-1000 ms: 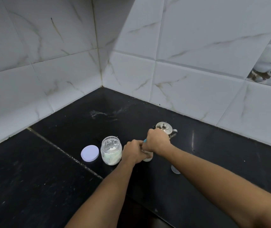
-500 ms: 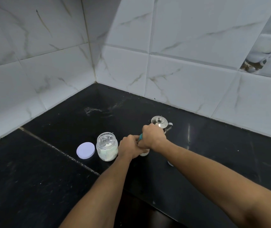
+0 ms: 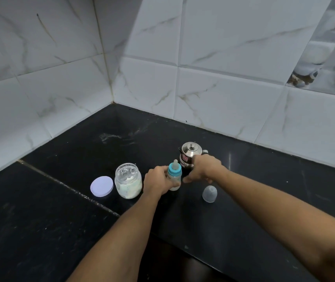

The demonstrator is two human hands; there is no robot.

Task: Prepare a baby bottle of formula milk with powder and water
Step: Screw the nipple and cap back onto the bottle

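Both forearms reach forward from the bottom edge over the black desk [image 3: 40, 231], converging near its middle. The left hand [image 3: 158, 182] wraps round the body of the baby bottle [image 3: 174, 177] from the left, fingers curled about it and holding it upright, with its base down at the desk surface. The bottle wears a teal collar with the teat pointing up, and whitish content shows low in it.

The right hand [image 3: 203, 169] hangs just to the right of the bottle, wrist raised, knuckles up and fingers loosely bent downward. Nothing shows in its grip, and whether its fingertips touch the bottle cannot be told. It covers the lower front of the steel kettle [image 3: 191, 151] standing just behind.

Left of the left hand stands an open glass jar [image 3: 129, 181] of pale powder, with its lilac lid [image 3: 101, 186] lying flat beside it. A clear dome cap [image 3: 209, 193] sits on the desk near the right wrist, apart from the bottle.
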